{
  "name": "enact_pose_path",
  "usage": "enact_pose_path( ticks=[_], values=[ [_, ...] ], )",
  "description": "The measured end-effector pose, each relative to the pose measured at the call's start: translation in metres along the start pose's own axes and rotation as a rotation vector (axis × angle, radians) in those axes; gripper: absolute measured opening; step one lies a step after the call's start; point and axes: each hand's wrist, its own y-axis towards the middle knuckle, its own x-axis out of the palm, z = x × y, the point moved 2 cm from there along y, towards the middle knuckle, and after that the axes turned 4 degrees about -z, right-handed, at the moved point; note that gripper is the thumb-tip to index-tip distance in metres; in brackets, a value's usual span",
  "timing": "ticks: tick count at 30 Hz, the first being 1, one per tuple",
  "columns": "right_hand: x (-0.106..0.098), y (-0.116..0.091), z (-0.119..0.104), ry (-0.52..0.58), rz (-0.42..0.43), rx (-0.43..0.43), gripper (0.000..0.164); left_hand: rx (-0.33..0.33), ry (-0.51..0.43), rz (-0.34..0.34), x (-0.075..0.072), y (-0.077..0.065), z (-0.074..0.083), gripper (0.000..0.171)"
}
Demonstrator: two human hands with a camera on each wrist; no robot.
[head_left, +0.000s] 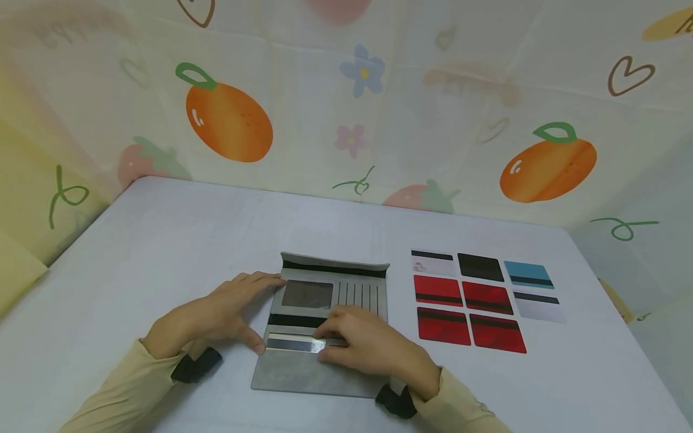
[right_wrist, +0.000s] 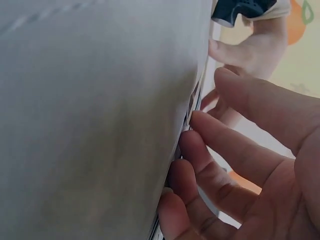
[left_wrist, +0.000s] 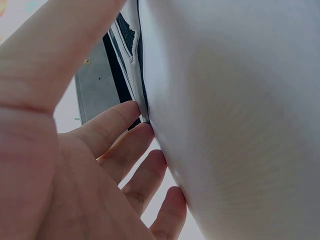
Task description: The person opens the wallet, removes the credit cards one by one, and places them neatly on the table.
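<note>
A long grey wallet (head_left: 319, 376) lies unfolded on the table. Its upper half has a dark window pocket (head_left: 307, 294) beside a row of slits. Lower down, a pale card with a dark stripe (head_left: 295, 343) shows across a pocket. My right hand (head_left: 368, 346) is over the wallet, thumb and index fingertips at the card's right end; the other fingertips touch the wallet in the right wrist view. My left hand (head_left: 224, 316) is spread along the wallet's left edge, thumb at the lower corner of the card and fingers near the window pocket.
To the right lie several cards in rows: red cards (head_left: 437, 290), a black card (head_left: 480, 267), a blue card (head_left: 527, 272) and whitish cards (head_left: 433, 263). A white cloth covers the table (head_left: 206, 231); a printed curtain (head_left: 308, 138) hangs behind it.
</note>
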Motion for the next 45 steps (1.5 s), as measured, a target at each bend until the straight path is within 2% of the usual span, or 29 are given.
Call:
enact_pose_path(
  ticks=[12,20,32,40,45],
  values=[
    [0.0045,0.0034,-0.0024,0.043,-0.005,0.032,0.025,0.003,-0.012,-0.003,-0.0002,-0.0005,-0.0013,0.110],
    [0.0078,0.0050,-0.0027,0.056,0.031,0.042,0.022,0.004,-0.008,-0.002,0.0002,-0.0003,-0.0012,0.109],
    [0.0077,0.0048,-0.0029,0.075,0.036,0.026,0.019,0.012,-0.012,-0.005,-0.0001,0.0001,-0.0013,0.109],
    [0.0080,0.0073,0.0013,0.174,0.010,0.000,0.017,-0.003,-0.021,-0.019,0.0003,0.0004,-0.0009,0.109],
    [0.0096,0.0093,0.0038,0.287,-0.003,-0.009,0.018,0.008,-0.022,-0.011,0.0001,-0.0006,-0.0012,0.109]
  ],
)
